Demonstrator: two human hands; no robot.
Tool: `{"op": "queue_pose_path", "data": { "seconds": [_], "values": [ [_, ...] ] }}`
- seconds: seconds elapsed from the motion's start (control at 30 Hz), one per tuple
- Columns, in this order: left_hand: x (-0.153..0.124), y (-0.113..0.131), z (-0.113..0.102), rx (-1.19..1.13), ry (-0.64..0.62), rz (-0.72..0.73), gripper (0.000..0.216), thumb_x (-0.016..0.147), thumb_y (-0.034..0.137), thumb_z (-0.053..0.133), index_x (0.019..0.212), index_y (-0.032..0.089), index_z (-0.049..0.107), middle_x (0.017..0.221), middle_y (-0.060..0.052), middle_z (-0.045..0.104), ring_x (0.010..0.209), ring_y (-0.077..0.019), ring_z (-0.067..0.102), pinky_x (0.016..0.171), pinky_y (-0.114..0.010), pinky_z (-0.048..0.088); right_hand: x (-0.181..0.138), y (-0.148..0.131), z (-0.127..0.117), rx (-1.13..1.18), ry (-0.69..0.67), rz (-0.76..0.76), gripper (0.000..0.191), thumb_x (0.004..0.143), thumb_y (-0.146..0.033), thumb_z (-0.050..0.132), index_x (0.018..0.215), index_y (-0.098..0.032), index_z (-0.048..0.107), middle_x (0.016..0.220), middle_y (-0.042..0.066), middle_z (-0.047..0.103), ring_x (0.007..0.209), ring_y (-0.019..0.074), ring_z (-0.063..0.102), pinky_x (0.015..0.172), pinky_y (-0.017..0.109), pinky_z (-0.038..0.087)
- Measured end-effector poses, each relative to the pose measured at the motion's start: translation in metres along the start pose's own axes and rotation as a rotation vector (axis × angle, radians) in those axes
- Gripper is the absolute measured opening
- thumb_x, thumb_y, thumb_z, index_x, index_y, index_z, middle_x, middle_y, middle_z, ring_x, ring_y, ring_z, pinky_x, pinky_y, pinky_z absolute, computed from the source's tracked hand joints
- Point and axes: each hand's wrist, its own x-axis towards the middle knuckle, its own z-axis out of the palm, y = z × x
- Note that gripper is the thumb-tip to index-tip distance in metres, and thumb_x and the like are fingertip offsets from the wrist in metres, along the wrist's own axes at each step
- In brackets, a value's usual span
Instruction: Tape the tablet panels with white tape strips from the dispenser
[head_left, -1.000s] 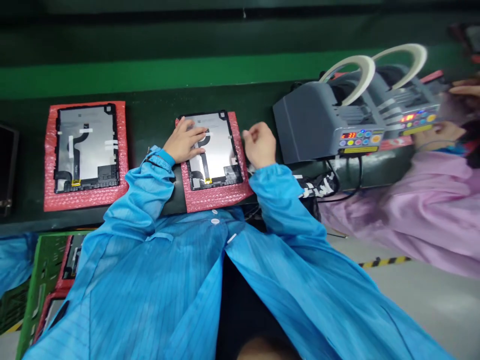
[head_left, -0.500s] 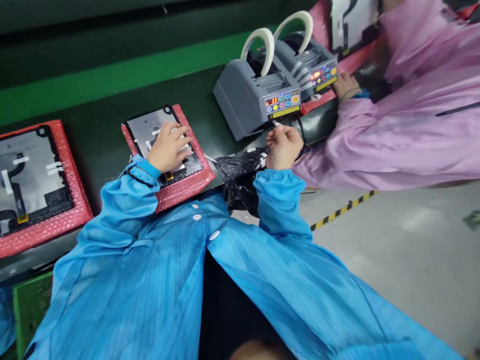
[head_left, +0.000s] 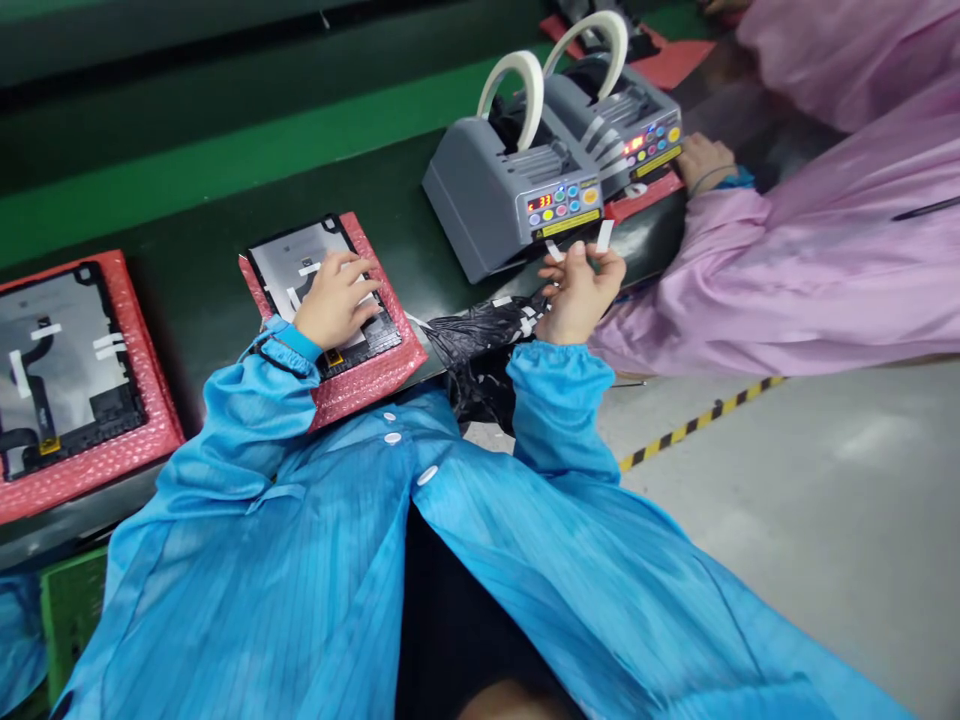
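Observation:
My left hand [head_left: 339, 300] rests with spread fingers on a silver-and-black tablet screen panel [head_left: 281, 255], which lies on red bubble wrap [head_left: 367, 385]. White tape pieces are stuck on the panel; my hand hides part of its middle. My right hand [head_left: 581, 292] is in front of the nearer grey tape dispenser [head_left: 487, 190], its fingers closed on a strip of white tape [head_left: 604, 236] that stands up from the fingertips. A second tape piece [head_left: 554, 251] shows between the dispenser's front and my fingers; I cannot tell whether they touch it.
Another taped panel [head_left: 64, 350] lies on red bubble wrap at the left. A second tape dispenser [head_left: 622, 110] stands behind the first. Black plastic [head_left: 480, 335] with white scraps hangs at the bench edge. A co-worker's hand [head_left: 705, 160] and pink sleeve [head_left: 825, 260] are at the right.
My right hand has moved slightly right, and a strip of white tape now stands up from its fingertips. My left hand stays on the panel. At the upper right, the co-worker's panel has left view.

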Motion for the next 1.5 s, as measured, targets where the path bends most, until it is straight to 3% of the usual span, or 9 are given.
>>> {"op": "queue_pose_path", "data": {
  "seconds": [0.17, 0.33, 0.5, 0.6, 0.7, 0.87, 1.2, 1.4, 1.5],
  "values": [
    [0.003, 0.003, -0.003, -0.024, -0.026, 0.018, 0.026, 0.088, 0.033, 0.057, 0.110, 0.028, 0.069, 0.133, -0.009, 0.061, 0.128, -0.0333, 0.046, 0.109, -0.061, 0.037, 0.014, 0.017, 0.003, -0.062, -0.022, -0.079, 0.036, 0.082, -0.052, 0.058, 0.093, -0.028, 0.034, 0.078, -0.003, 0.057, 0.069, 0.0146, 0.064, 0.048, 0.025, 0.044],
    [0.017, 0.022, -0.010, -0.102, -0.024, 0.031, 0.028, 0.091, 0.039, 0.055, 0.111, 0.023, 0.068, 0.128, -0.010, 0.065, 0.123, -0.0307, 0.049, 0.109, -0.056, 0.036, -0.002, 0.007, -0.005, -0.045, -0.072, -0.190, 0.042, 0.080, -0.047, 0.064, 0.099, -0.028, 0.032, 0.079, -0.003, 0.058, 0.080, 0.0160, 0.066, 0.072, 0.036, 0.055],
    [0.035, 0.044, -0.017, -0.222, 0.000, -0.011, 0.033, 0.094, 0.047, 0.052, 0.112, 0.022, 0.065, 0.110, -0.006, 0.070, 0.108, -0.0241, 0.059, 0.103, -0.045, 0.041, -0.049, -0.027, 0.004, -0.092, -0.436, -0.110, 0.047, 0.074, -0.043, 0.074, 0.103, -0.028, 0.039, 0.085, -0.001, 0.063, 0.082, 0.0168, 0.065, 0.071, 0.034, 0.054],
    [0.034, 0.045, -0.020, -0.258, 0.007, -0.036, 0.031, 0.093, 0.049, 0.054, 0.099, 0.021, 0.067, 0.098, -0.005, 0.071, 0.099, -0.0218, 0.062, 0.097, -0.039, 0.043, -0.070, -0.041, 0.024, -0.031, -0.660, -0.020, 0.048, 0.071, -0.035, 0.078, 0.101, -0.028, 0.041, 0.084, -0.002, 0.065, 0.076, 0.0145, 0.064, 0.069, 0.032, 0.053],
    [0.024, 0.036, -0.021, -0.280, 0.008, -0.093, 0.031, 0.094, 0.048, 0.054, 0.085, 0.020, 0.065, 0.091, -0.005, 0.070, 0.092, -0.0210, 0.062, 0.091, -0.037, 0.046, -0.077, -0.047, 0.043, -0.013, -0.781, 0.063, 0.047, 0.068, -0.029, 0.080, 0.096, -0.027, 0.043, 0.086, -0.003, 0.065, 0.073, 0.0131, 0.062, 0.068, 0.031, 0.053],
    [0.006, 0.017, -0.018, -0.297, 0.096, -0.251, 0.031, 0.095, 0.045, 0.053, 0.080, 0.020, 0.062, 0.088, -0.004, 0.069, 0.088, -0.0187, 0.062, 0.085, -0.034, 0.048, -0.073, -0.043, 0.065, -0.010, -0.791, 0.088, 0.045, 0.069, -0.027, 0.080, 0.094, -0.026, 0.042, 0.082, -0.005, 0.065, 0.077, 0.0128, 0.064, 0.072, 0.031, 0.054],
    [-0.001, 0.003, -0.004, -0.309, 0.123, -0.356, 0.027, 0.093, 0.041, 0.053, 0.081, 0.019, 0.062, 0.082, -0.003, 0.067, 0.083, -0.0176, 0.061, 0.081, -0.033, 0.051, -0.075, -0.018, 0.095, -0.062, -0.846, 0.091, 0.048, 0.073, -0.037, 0.078, 0.100, -0.026, 0.040, 0.092, -0.002, 0.067, 0.070, 0.0102, 0.063, 0.067, 0.028, 0.054],
    [0.005, -0.021, 0.038, -0.123, 0.226, -0.465, 0.024, 0.091, 0.037, 0.057, 0.076, 0.018, 0.062, 0.091, -0.010, 0.064, 0.106, -0.0314, 0.056, 0.095, -0.053, 0.045, -0.061, 0.009, 0.123, -0.133, -0.899, 0.134, 0.049, 0.070, -0.024, 0.077, 0.103, -0.025, 0.041, 0.083, -0.005, 0.066, 0.068, 0.0105, 0.062, 0.069, 0.030, 0.054],
    [0.007, -0.024, 0.048, -0.062, 0.195, -0.514, 0.022, 0.091, 0.035, 0.055, 0.080, 0.018, 0.064, 0.102, -0.014, 0.063, 0.118, -0.0382, 0.049, 0.099, -0.059, 0.040, -0.058, 0.019, 0.129, -0.189, -0.916, 0.107, 0.044, 0.070, -0.022, 0.075, 0.099, -0.024, 0.043, 0.078, -0.005, 0.066, 0.066, 0.0104, 0.060, 0.070, 0.031, 0.053]
  ]
}}
